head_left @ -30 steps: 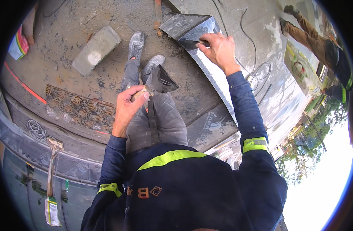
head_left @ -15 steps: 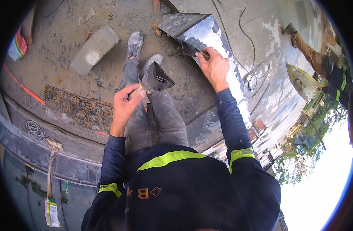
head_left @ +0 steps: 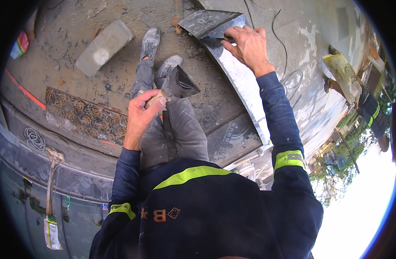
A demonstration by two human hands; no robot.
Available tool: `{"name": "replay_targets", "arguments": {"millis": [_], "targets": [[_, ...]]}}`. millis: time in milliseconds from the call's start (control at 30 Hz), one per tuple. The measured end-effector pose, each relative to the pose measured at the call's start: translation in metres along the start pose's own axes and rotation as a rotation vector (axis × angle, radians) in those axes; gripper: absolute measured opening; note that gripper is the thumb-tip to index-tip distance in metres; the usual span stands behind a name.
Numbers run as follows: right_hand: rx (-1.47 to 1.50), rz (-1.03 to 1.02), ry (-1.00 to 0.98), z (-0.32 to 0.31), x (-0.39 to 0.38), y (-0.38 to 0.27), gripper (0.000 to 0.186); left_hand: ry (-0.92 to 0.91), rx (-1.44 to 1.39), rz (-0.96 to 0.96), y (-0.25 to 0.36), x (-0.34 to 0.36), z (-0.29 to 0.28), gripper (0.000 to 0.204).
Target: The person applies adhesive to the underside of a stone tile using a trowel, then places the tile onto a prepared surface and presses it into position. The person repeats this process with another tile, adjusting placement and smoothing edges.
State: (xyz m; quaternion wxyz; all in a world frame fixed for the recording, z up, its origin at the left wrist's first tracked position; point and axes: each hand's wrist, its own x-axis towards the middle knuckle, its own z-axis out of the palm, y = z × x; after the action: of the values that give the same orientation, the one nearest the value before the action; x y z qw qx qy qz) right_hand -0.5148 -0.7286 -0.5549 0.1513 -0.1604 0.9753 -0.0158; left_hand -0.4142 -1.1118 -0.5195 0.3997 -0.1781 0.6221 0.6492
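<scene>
My left hand [head_left: 144,115] is closed round the short, pale handle of a putty knife [head_left: 180,84], whose broad dark blade points away over my knee. The blade looks caked with grey material. Farther off and to the right, my right hand [head_left: 250,48] pinches a thin dark scraper blade [head_left: 213,42], partly hidden by the fingers. It lies at a long piece with a shiny silver face [head_left: 245,82]. Dark grey paste [head_left: 227,26] covers the far end of that face, close to my fingertips.
A concrete block [head_left: 103,47] lies at the far left on muddy ground. Nearer are a patterned, dirty panel [head_left: 83,110] and an orange strip [head_left: 25,90]. A cable [head_left: 274,32] loops on the right, where another person [head_left: 370,99] holds a yellowish bag [head_left: 342,75]. A long-handled tool [head_left: 51,185] stands lower left.
My right hand has moved away and to the right along the silver face with the scraper blade. My left hand stays nearly in place. The other person and the bag have shifted.
</scene>
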Motion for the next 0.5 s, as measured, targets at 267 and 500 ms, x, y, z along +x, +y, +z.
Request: {"name": "replay_targets", "arguments": {"millis": [267, 500], "targets": [[0.092, 0.075, 0.003, 0.0066, -0.0064, 0.0028, 0.027, 0.001, 0.003, -0.014, 0.0022, 0.0034, 0.0006, 0.032], [0.087, 0.088, -0.038, 0.0099, -0.0036, 0.0039, 0.027, -0.005, -0.017, -0.066, 0.0013, 0.0053, 0.0008, 0.032]]}}
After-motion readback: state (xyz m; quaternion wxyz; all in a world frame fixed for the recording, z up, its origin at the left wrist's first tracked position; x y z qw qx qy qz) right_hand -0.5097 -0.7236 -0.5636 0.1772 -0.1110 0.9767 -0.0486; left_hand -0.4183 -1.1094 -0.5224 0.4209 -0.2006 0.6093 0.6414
